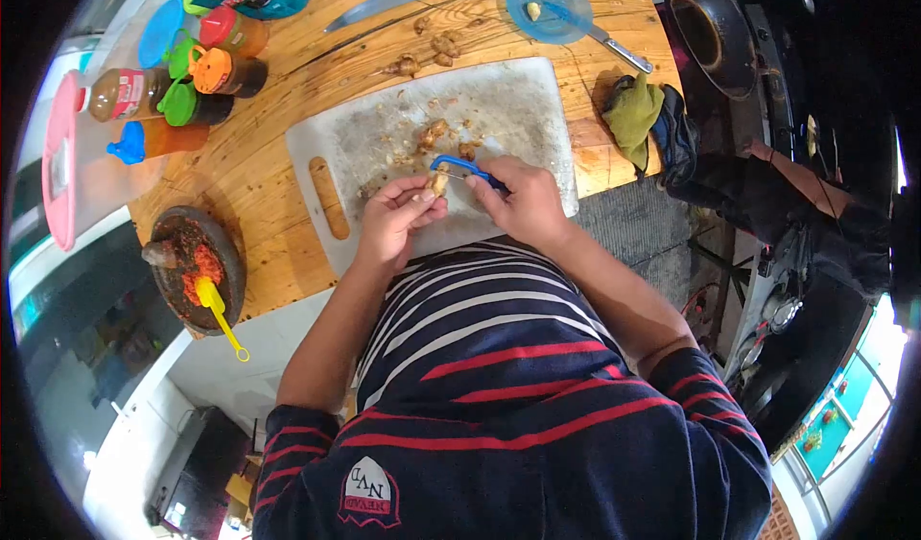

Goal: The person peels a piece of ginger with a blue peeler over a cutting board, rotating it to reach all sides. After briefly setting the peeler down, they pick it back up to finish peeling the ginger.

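Note:
My left hand (395,220) pinches a small, partly peeled knobby root (439,182), perhaps ginger, above the near part of a white cutting board (336,128). In my right hand (528,200) is a blue peeler (451,161), its blade against or very close to the root. Brown root pieces and peelings (434,135) lie scattered on the board just beyond my hands. More unpeeled roots (445,47) rest on the wooden table (278,89) past the board's far edge. A blue bowl (518,30) holds a pale piece, and a white-handled knife (622,51) leans over its rim.
A large knife (384,5) lies at the back. Sauce bottles (225,72) stand at left, beside a stone mortar (171,291) with red paste and a yellow spatula (211,298). A green cloth (633,123) sits at the right edge, near a wok (712,36). Another person's arm (806,180) shows at right.

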A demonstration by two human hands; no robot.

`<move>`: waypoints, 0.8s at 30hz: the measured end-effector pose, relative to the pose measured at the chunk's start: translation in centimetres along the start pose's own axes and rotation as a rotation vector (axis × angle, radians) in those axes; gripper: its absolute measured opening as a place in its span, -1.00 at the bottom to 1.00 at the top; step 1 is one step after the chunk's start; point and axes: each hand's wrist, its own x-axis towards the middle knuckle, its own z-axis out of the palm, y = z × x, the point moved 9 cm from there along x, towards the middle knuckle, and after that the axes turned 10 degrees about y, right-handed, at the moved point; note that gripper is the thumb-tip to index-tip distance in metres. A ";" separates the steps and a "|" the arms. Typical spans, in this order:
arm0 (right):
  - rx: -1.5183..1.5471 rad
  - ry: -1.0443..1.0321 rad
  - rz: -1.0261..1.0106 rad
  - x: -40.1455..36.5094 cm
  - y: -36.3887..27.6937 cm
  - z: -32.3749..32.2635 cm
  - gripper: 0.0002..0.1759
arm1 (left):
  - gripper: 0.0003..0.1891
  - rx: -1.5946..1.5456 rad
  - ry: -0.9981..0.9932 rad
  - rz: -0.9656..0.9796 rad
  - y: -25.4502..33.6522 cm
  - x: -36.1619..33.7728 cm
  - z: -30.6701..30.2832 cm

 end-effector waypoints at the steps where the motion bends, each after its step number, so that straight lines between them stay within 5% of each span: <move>1: 0.005 -0.010 0.028 0.2 0.1 0.2 -0.78 | -0.80 -0.001 -0.005 -0.001 0.1 0.0 0.4; 14: -0.061 -0.001 -0.170 0.6 -1.4 1.0 -0.79 | -0.68 0.110 0.002 0.086 0.5 0.3 -0.4; 20: -0.155 0.047 -0.147 1.0 0.5 0.3 -0.77 | -0.67 0.114 -0.008 0.004 1.0 -0.6 -0.3; 22: -0.015 0.038 0.092 1.5 2.3 -1.1 -0.79 | -0.67 0.095 -0.023 0.006 1.0 -0.6 -0.4; 24: 0.021 0.029 0.113 1.2 2.5 -1.3 -0.79 | -0.66 0.060 -0.026 0.078 1.2 -0.4 -0.3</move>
